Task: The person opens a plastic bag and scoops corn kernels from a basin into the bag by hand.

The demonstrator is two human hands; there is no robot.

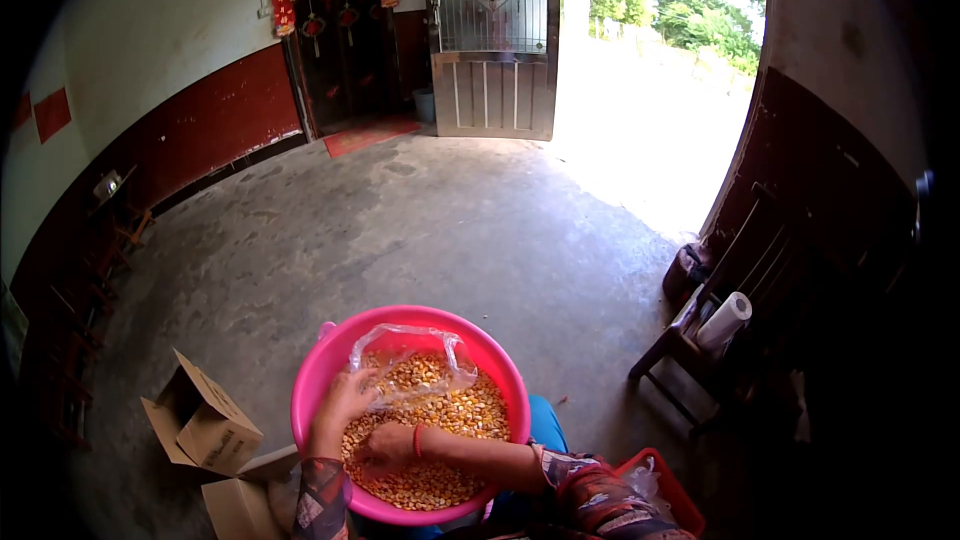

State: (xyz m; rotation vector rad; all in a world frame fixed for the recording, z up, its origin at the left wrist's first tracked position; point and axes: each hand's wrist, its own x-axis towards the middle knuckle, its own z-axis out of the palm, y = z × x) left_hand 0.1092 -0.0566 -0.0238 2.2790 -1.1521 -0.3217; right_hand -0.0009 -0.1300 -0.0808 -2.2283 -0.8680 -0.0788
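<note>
A large pink basin holds a deep layer of yellow-orange corn kernels. Inside it, toward the far side, lies a clear plastic bag with its mouth spread and kernels showing through and under it. My left hand is at the bag's left edge, fingers closed on the plastic. My right hand, with a red band at the wrist, reaches across from the right into the kernels. Its fingers curl down among them, and the fingertips are hidden.
Opened cardboard boxes stand on the floor left of the basin. At the lower right is a red container with clear plastic in it. A wooden chair bearing a white roll stands right. Ahead, a metal door stands ajar.
</note>
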